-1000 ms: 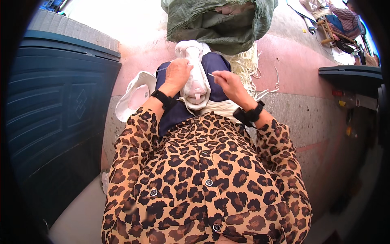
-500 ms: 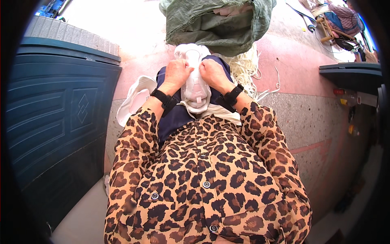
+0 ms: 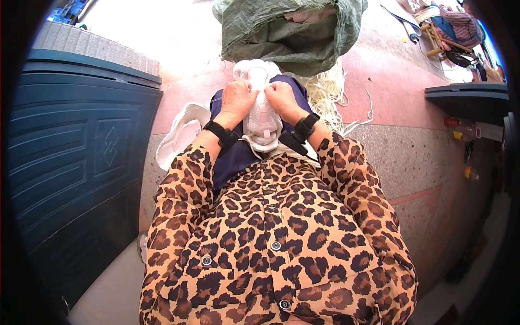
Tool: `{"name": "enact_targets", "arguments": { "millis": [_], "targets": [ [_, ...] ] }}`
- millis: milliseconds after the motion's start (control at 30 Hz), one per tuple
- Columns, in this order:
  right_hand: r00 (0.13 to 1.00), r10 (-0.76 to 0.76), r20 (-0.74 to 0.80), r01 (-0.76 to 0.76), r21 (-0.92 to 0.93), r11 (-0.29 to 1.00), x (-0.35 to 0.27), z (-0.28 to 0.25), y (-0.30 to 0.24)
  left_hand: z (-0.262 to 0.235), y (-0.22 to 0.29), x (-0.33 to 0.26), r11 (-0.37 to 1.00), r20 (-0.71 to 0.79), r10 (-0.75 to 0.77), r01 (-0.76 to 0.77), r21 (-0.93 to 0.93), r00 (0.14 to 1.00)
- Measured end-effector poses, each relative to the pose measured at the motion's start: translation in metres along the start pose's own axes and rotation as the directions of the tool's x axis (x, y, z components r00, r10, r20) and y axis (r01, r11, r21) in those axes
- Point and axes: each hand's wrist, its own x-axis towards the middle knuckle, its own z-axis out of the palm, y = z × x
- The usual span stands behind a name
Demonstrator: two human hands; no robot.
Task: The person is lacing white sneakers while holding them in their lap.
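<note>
A white mesh shoe upper [image 3: 264,123] lies lengthwise over my lap, on dark blue trousers. My left hand [image 3: 238,99] is closed on its left side, fingers curled and thumb toward the middle. Opposite it, my right hand [image 3: 284,101] pinches the right side. The two hands are close together, with the upper's pale pink inner part showing toward me. Whether a lace is between the fingertips is too small to tell. Another white upper [image 3: 183,135] rests beside my left leg, apart from both hands.
A green woven sack [image 3: 249,44] stands open just beyond my knees. Cream-coloured laces [image 3: 328,96] lie heaped to its right. A dark blue panelled door [image 3: 81,130] is close on my left. At the right is a dark tabletop [image 3: 466,93], with small items below it.
My hands have drawn slightly closer together over the upper, the right one shifting a little to the left. Both still grip it.
</note>
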Motion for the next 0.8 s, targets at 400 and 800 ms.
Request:
{"name": "enact_targets", "arguments": {
  "millis": [400,800],
  "targets": [
    [0.961,-0.278,0.01,0.278,-0.045,0.959,-0.007,-0.011,0.0,-0.003,-0.011,-0.007,0.943,0.09,-0.036,0.064,-0.326,0.995],
    [0.97,-0.219,0.101,0.231,-0.12,0.966,0.0,-0.012,-0.019,0.003,-0.018,0.009,0.897,0.112,0.42,-0.431,0.1,0.901]
  ]
}}
